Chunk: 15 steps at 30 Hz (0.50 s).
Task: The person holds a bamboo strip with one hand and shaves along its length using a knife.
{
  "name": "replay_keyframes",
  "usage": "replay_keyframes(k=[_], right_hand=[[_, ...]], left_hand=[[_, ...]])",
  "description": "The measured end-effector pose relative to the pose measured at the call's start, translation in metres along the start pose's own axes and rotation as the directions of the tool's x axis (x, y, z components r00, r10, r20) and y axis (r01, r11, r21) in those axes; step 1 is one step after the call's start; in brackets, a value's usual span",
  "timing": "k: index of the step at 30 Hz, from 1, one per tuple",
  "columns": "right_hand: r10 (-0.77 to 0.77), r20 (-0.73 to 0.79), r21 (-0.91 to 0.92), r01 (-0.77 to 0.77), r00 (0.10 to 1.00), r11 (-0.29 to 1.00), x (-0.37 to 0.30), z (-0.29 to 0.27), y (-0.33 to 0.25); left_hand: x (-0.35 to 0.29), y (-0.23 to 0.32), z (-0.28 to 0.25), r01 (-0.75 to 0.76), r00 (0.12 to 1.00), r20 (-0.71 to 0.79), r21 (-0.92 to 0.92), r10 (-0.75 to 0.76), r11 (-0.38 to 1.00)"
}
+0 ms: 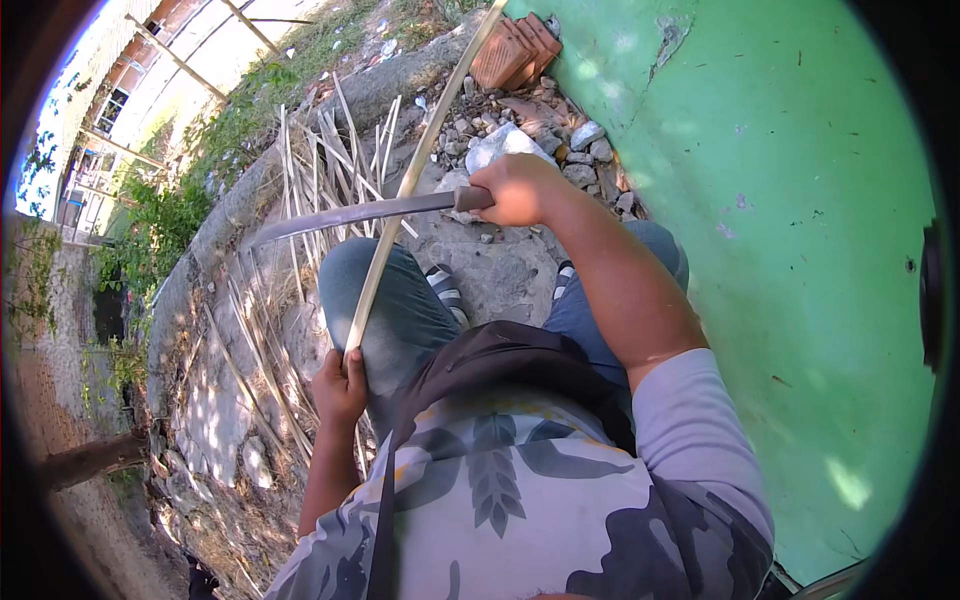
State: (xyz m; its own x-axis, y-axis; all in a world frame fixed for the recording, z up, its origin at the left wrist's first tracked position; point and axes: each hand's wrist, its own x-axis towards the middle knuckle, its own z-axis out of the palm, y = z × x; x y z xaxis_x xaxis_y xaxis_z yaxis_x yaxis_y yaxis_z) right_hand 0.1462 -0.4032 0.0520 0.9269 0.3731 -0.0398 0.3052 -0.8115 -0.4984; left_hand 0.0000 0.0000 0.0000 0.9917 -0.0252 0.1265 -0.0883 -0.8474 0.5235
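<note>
My right hand (518, 188) is closed round the dark handle of a machete (375, 211), held out in front of my knees. Its long grey blade points left and crosses a pale split strip, apparently bamboo (420, 150). Whether blade and strip touch, I cannot tell. My left hand (340, 385) pinches the strip's near end beside my left knee. From there the strip slants up and away to the right, past the top of the view.
Several pale strips (335, 165) lie in a loose pile on the stony ground ahead and left. Rubble (580, 150) and stacked reddish bricks (515, 50) stand beyond my right hand. A green wall-like surface (780, 250) fills the right side.
</note>
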Motion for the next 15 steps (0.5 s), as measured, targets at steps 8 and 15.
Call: replay_keyframes(k=[8, 15], right_hand=[[0.176, -0.141, 0.122, -0.160, 0.974, 0.980, 0.013, 0.016, 0.044], [0.115, 0.006, 0.100, -0.115, 0.993, 0.988, 0.006, 0.004, 0.018]], left_hand=[[-0.002, 0.012, 0.004, 0.030, 1.000, -0.010, 0.034, -0.030, 0.999], [-0.005, 0.004, 0.004, 0.001, 1.000, -0.015, 0.028, -0.001, 1.000]])
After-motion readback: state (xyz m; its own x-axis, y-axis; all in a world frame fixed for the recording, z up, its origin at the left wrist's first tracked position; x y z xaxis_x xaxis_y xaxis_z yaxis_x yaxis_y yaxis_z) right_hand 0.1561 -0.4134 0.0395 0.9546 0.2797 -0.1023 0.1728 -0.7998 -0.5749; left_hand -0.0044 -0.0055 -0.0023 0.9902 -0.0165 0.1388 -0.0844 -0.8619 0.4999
